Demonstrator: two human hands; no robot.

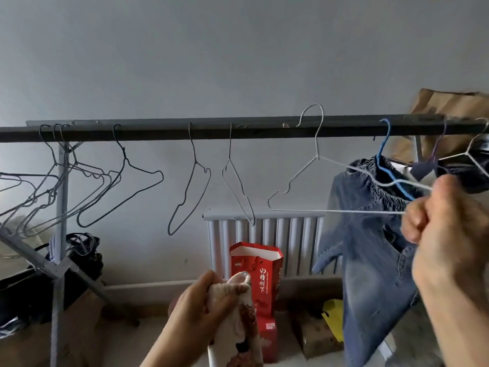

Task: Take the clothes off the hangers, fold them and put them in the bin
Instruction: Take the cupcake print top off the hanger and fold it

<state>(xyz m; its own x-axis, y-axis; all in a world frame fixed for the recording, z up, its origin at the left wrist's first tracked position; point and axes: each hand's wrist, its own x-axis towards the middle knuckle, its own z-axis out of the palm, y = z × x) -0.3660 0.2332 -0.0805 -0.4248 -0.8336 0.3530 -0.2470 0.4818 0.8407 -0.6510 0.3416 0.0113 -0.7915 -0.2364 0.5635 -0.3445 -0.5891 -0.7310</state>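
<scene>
Showing the left hand (195, 308) clutching a knitted garment (238, 329), judged soft, light and best held by its top edge, below the middle of the rail (211, 131), while the right hand (447, 226) pinches one end of a stiff wire hanger (316, 149) beside hanging jeans (370, 260).

A bare white wire hanger (316, 144) tilts with its hook up by the rail (251, 129), one end held in the right hand (444, 221). A cream knit piece (238, 321) with red marks is bunched low in the left hand (195, 305). Blue jeans (370, 260) hang on a blue hanger (380, 154) at the right, and empty hangers (195, 160) hang to the left.
</scene>
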